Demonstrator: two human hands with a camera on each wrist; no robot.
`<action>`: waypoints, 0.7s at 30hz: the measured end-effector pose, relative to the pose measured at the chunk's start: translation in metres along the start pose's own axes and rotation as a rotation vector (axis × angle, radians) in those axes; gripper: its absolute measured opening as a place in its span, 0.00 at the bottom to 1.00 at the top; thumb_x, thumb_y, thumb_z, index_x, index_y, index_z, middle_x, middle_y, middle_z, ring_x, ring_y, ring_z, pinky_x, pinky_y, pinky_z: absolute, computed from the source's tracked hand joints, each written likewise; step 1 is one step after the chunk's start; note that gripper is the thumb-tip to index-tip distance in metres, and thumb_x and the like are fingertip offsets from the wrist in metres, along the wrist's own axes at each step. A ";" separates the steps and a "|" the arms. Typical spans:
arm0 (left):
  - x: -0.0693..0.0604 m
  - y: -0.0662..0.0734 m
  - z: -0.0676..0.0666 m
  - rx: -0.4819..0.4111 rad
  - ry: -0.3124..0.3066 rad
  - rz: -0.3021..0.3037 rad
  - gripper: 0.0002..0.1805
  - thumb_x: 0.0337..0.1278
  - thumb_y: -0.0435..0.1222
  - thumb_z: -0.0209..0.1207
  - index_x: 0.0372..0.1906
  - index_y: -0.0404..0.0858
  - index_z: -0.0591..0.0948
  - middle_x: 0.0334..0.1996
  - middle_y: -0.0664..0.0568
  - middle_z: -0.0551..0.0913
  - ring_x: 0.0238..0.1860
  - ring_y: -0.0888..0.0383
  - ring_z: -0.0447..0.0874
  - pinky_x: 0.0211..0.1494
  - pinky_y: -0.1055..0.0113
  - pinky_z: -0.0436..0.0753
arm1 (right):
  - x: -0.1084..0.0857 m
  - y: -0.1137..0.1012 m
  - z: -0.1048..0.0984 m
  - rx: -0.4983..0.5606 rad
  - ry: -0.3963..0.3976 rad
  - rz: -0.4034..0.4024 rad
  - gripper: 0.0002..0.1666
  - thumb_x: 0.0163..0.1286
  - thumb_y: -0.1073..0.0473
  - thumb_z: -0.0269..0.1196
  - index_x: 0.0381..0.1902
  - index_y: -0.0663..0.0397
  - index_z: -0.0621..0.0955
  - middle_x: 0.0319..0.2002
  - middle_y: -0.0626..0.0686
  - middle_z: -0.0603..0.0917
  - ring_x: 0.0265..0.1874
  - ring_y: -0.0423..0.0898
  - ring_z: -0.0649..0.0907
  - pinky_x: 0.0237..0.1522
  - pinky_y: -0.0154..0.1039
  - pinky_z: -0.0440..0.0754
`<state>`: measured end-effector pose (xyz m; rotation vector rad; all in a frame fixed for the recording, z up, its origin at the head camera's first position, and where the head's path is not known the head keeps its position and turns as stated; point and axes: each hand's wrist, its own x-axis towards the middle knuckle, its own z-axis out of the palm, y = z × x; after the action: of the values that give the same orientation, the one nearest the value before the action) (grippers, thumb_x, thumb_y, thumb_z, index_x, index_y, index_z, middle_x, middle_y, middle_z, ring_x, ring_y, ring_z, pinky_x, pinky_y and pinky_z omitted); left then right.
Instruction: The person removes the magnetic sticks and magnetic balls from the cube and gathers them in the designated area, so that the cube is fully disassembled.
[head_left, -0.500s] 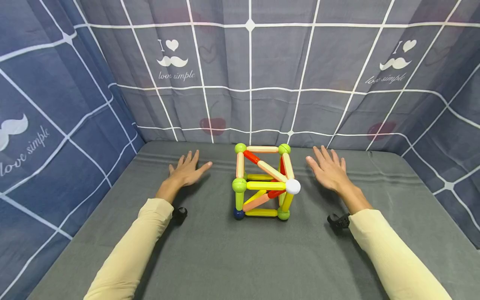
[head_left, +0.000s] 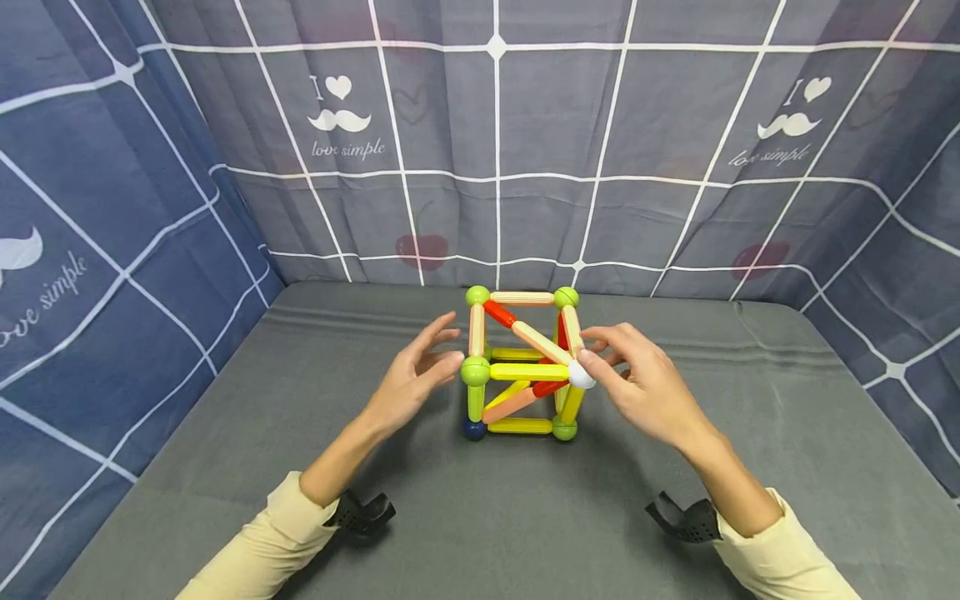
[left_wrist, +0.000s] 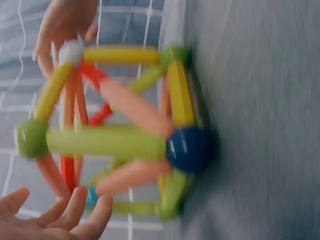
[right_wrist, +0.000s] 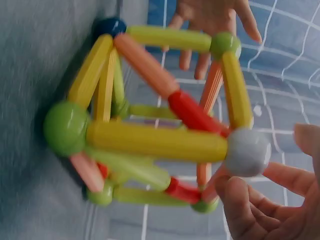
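Observation:
A cube-like frame of coloured rods and balls (head_left: 529,372) stands on the grey surface between my hands. Yellow, green, peach and red rods join green balls, a dark blue ball (left_wrist: 191,149) at a lower corner and a white ball (right_wrist: 247,152) at an upper corner. On the frame's left, my left hand (head_left: 408,383) has loosely bent fingers apart from the rods. My right hand (head_left: 645,383) is at the right side, thumb and fingers spread around the white ball; in the right wrist view a fingertip (right_wrist: 232,192) lies close beside that ball, and contact is unclear.
Grey cloth (head_left: 517,517) covers the surface. A gridded curtain (head_left: 555,125) hangs behind it and along both sides. Black wrist straps (head_left: 686,518) sit at both cuffs.
Both hands have lifted from lying flat on either side and moved inward to the frame. Their fingers have gone from spread to bent. The frame stands as before.

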<state>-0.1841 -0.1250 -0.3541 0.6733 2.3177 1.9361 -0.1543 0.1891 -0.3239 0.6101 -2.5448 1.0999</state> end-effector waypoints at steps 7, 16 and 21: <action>-0.008 0.008 0.021 0.041 -0.030 0.003 0.25 0.64 0.36 0.63 0.65 0.40 0.76 0.53 0.46 0.81 0.46 0.47 0.84 0.42 0.63 0.80 | -0.008 -0.007 0.008 -0.040 -0.032 -0.025 0.14 0.64 0.55 0.71 0.47 0.46 0.84 0.35 0.42 0.76 0.30 0.37 0.79 0.30 0.37 0.75; -0.007 0.003 0.022 0.072 -0.029 0.015 0.20 0.64 0.36 0.64 0.59 0.40 0.80 0.44 0.49 0.83 0.42 0.53 0.83 0.45 0.64 0.82 | -0.006 -0.006 0.013 0.015 -0.009 -0.048 0.12 0.61 0.66 0.70 0.42 0.50 0.83 0.33 0.46 0.77 0.28 0.43 0.78 0.29 0.36 0.75; -0.008 0.002 0.021 0.097 -0.031 0.019 0.19 0.64 0.37 0.64 0.59 0.41 0.80 0.44 0.50 0.84 0.42 0.54 0.84 0.44 0.62 0.82 | -0.006 -0.007 0.015 0.061 0.004 -0.040 0.11 0.63 0.70 0.65 0.41 0.51 0.83 0.33 0.48 0.77 0.27 0.44 0.76 0.27 0.35 0.75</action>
<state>-0.1700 -0.1076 -0.3583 0.7297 2.4087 1.8167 -0.1477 0.1756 -0.3319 0.6711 -2.4926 1.1679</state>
